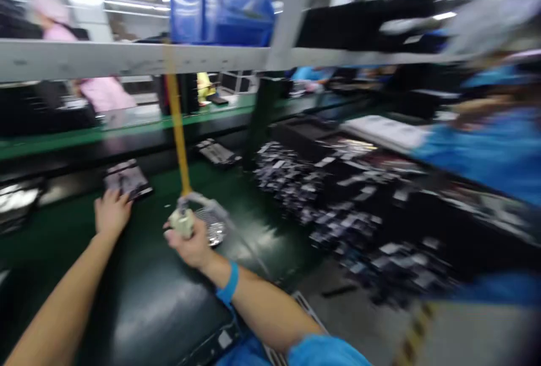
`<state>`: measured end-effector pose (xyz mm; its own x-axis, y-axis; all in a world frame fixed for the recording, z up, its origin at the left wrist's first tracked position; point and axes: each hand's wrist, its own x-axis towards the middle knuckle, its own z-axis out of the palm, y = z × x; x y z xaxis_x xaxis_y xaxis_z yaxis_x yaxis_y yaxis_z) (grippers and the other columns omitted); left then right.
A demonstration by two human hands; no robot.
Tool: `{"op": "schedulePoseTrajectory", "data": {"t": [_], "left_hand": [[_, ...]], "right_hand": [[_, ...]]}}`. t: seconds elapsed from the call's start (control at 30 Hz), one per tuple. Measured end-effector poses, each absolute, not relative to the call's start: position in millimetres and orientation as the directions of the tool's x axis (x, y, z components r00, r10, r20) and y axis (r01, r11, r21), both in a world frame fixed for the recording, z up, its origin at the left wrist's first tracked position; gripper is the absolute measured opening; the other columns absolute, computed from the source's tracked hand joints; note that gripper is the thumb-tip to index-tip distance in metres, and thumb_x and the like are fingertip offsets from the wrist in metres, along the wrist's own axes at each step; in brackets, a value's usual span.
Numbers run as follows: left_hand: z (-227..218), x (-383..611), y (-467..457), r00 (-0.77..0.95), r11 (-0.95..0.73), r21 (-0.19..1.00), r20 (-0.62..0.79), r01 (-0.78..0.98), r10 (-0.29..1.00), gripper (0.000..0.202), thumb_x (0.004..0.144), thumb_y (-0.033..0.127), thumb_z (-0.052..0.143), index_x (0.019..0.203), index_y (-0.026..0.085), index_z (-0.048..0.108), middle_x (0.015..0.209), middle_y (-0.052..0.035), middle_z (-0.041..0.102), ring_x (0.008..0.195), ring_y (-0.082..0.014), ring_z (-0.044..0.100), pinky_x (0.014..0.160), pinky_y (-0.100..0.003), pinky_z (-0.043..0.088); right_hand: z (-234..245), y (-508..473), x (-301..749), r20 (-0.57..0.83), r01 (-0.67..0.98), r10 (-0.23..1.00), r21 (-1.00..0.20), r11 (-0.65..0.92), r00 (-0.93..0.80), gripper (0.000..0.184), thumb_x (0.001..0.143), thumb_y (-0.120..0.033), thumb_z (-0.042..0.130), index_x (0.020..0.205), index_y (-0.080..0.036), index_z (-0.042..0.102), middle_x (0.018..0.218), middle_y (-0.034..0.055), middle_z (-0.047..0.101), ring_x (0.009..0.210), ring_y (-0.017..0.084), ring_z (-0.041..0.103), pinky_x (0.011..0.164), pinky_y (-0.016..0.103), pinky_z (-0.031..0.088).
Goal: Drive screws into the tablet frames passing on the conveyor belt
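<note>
My left hand (112, 214) reaches out over the green bench, its fingers stretched onto the near edge of a flat, dark-and-silver part (128, 179). Wrapped in my right hand (193, 245) is a pale cream power tool (182, 223); its working tip is hidden. A yellow strap (177, 124) runs up from the tool, and a grey cable (215, 206) trails off to the right. Just behind the right hand lies a round metal dish (213, 226) with shiny contents too blurred to name. A blue band circles my right wrist.
A green work surface (147, 304) lies beneath both hands. Similar flat parts (215, 152) rest farther back, others (17, 202) at the left. Many small blurred pieces (291, 180) cover a black surface at right, near a person in blue (486, 152). An overhead rail (105, 61) carries blue bins (220, 17).
</note>
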<state>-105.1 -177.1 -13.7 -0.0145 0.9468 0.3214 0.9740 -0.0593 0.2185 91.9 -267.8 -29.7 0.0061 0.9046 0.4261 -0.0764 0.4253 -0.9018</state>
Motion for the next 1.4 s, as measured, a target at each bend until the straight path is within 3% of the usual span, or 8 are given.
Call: {"op": "schedulePoseTrajectory", "data": {"t": [0.1, 0.33, 0.47, 0.6, 0.67, 1.03, 1.23, 1.4], "left_hand": [[-29, -138, -197, -0.152, 0.097, 0.188, 0.305, 0.977, 0.940, 0.053, 0.095, 0.030, 0.059, 0.143, 0.009, 0.053, 0.153, -0.0264, 0.047, 0.147, -0.0426, 0.036, 0.114, -0.063, 0.036], [-16, -235, -327, -0.221, 0.137, 0.283, 0.291, 0.949, 0.931, 0.053, 0.097, 0.052, 0.050, 0.140, 0.021, 0.061, 0.146, -0.0094, 0.060, 0.134, -0.0255, 0.057, 0.113, -0.037, 0.046], [19, -345, -406, -0.633, 0.598, 0.214, 0.175, 0.772, 0.754, 0.061, 0.094, 0.059, 0.046, 0.134, 0.016, 0.065, 0.141, -0.0149, 0.063, 0.129, -0.0331, 0.059, 0.108, -0.042, 0.046], [28, -423, -453, -0.797, 0.786, 0.162, 0.001, 0.597, 0.605, 0.056, 0.082, 0.062, 0.055, 0.097, 0.013, 0.077, 0.099, -0.0194, 0.076, 0.096, -0.0377, 0.070, 0.079, -0.039, 0.053], [25, -439, -465, -0.796, 0.793, 0.181, -0.075, 0.582, 0.601, 0.053, 0.079, 0.065, 0.055, 0.083, 0.017, 0.076, 0.082, -0.0136, 0.076, 0.081, -0.0315, 0.070, 0.069, -0.033, 0.050], [25, -453, -474, -0.711, 0.709, 0.394, -0.172, 0.584, 0.682, 0.053, 0.074, 0.070, 0.059, 0.077, 0.018, 0.070, 0.071, -0.0048, 0.068, 0.068, -0.0210, 0.061, 0.060, -0.028, 0.043], [52, -449, -488, -0.656, 0.637, 0.623, -0.251, 0.453, 0.712, 0.065, 0.073, 0.073, 0.068, 0.105, 0.017, 0.069, 0.086, -0.0031, 0.072, 0.072, -0.0184, 0.065, 0.060, -0.025, 0.051], [61, -412, -487, -0.653, 0.453, 0.891, -0.322, 0.036, 0.685, 0.075, 0.069, 0.043, 0.087, 0.137, 0.025, 0.062, 0.118, -0.0064, 0.074, 0.086, -0.0178, 0.071, 0.070, -0.025, 0.059]], "right_hand": [[-33, -260, 103, 0.381, -0.170, 0.924, -0.914, 0.369, -0.039, 0.022, 0.083, -0.037, 0.073, 0.094, -0.019, 0.068, 0.073, 0.0004, 0.068, 0.055, 0.012, 0.058, 0.053, 0.024, 0.050], [-30, -257, 110, 0.407, -0.153, 0.913, -0.905, 0.397, -0.040, 0.023, 0.085, -0.032, 0.075, 0.102, -0.019, 0.064, 0.085, 0.0034, 0.071, 0.055, 0.013, 0.062, 0.049, 0.026, 0.052], [-24, -257, 107, 0.412, -0.171, 0.911, -0.898, 0.405, -0.004, 0.026, 0.085, -0.034, 0.076, 0.102, -0.020, 0.063, 0.088, 0.0042, 0.070, 0.055, 0.015, 0.064, 0.048, 0.028, 0.054], [-21, -256, 104, 0.420, -0.168, 0.908, -0.894, 0.415, 0.008, 0.027, 0.085, -0.035, 0.076, 0.103, -0.020, 0.063, 0.084, 0.0026, 0.069, 0.055, 0.016, 0.064, 0.047, 0.028, 0.054], [-19, -256, 102, 0.424, -0.163, 0.906, -0.893, 0.419, 0.006, 0.026, 0.085, -0.036, 0.076, 0.102, -0.020, 0.063, 0.083, 0.0024, 0.069, 0.054, 0.015, 0.064, 0.046, 0.028, 0.053], [-19, -256, 102, 0.412, -0.126, 0.911, -0.903, 0.410, 0.017, 0.024, 0.086, -0.039, 0.075, 0.097, -0.020, 0.065, 0.079, 0.0016, 0.069, 0.058, 0.015, 0.064, 0.047, 0.026, 0.053], [-20, -255, 103, 0.423, -0.128, 0.905, -0.896, 0.425, 0.040, 0.022, 0.086, -0.037, 0.076, 0.095, -0.020, 0.065, 0.080, 0.0026, 0.070, 0.058, 0.016, 0.064, 0.047, 0.027, 0.054], [-18, -255, 102, 0.427, -0.143, 0.903, -0.892, 0.428, 0.044, 0.022, 0.087, -0.036, 0.075, 0.098, -0.021, 0.065, 0.081, 0.0020, 0.070, 0.057, 0.015, 0.063, 0.047, 0.027, 0.053]]}}
